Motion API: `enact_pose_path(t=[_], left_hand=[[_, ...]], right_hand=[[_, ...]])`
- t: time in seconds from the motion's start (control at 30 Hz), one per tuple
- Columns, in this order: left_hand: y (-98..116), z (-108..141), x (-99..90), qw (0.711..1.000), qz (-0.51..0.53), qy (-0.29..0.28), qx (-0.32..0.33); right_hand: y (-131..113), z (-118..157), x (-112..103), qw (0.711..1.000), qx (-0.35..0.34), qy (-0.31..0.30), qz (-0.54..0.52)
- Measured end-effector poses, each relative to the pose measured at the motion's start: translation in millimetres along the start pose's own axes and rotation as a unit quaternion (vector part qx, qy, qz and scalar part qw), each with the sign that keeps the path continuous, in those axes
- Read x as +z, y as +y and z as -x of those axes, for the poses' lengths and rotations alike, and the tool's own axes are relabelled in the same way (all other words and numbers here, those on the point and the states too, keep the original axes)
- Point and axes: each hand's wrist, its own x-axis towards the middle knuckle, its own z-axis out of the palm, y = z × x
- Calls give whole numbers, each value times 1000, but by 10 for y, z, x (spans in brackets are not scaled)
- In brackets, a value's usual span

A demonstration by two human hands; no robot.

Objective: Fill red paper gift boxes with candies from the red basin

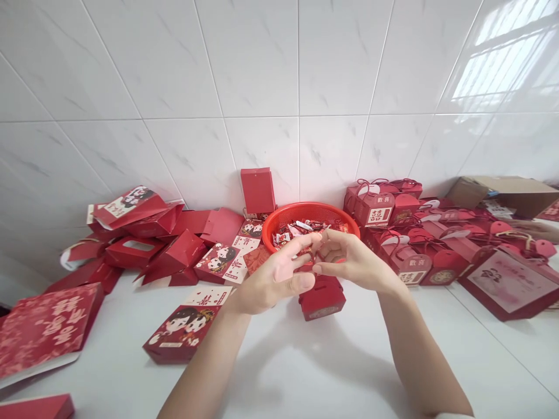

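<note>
My left hand is raised above the table with its fingers spread and its thumb apart. Facing it, my right hand has curved fingers, with a gap between thumb and index finger. The fingertips of both hands come close together in front of a red plastic basket. Inside the basket lie small wrapped sweets, partly hidden by my hands. Just below my fingers a small red gift box stands on the table; its top is partly covered. I make out no thing held in either hand.
Red cartons lie heaped at the left. A flat box with cartoon figures is near my left forearm. Several red boxes with cord handles crowd the right side, before a cardboard box. A tiled wall bounds the back.
</note>
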Motion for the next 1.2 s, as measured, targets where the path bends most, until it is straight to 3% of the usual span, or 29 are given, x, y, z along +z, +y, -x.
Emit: enact_pose_path(t=[0.2, 0.3, 0.43, 0.63, 0.87, 1.03, 1.2], left_hand=[[-20, 5, 46, 999, 14, 14, 30], [-44, -22, 96, 994, -84, 73, -2], [-115, -81, 112, 947, -286, 139, -47], [-229, -142, 78, 912, -389, 85, -100], [-457, -231, 214, 876, -456, 11, -160], [-550, -276, 304, 858, -477, -7, -192], [-592, -297, 333, 877, -448, -6, -173]], right_hand=[[9, -1, 128, 995, -26, 80, 59], [5, -12, 142, 993, -35, 112, 21], [-19, -14, 128, 990, -38, 131, -25], [25, -12, 45, 996, -21, 82, -30], [212, -119, 3, 994, 33, -33, 99], [199, -144, 4, 967, 74, -55, 236], [171, -96, -17, 917, 108, -92, 374]])
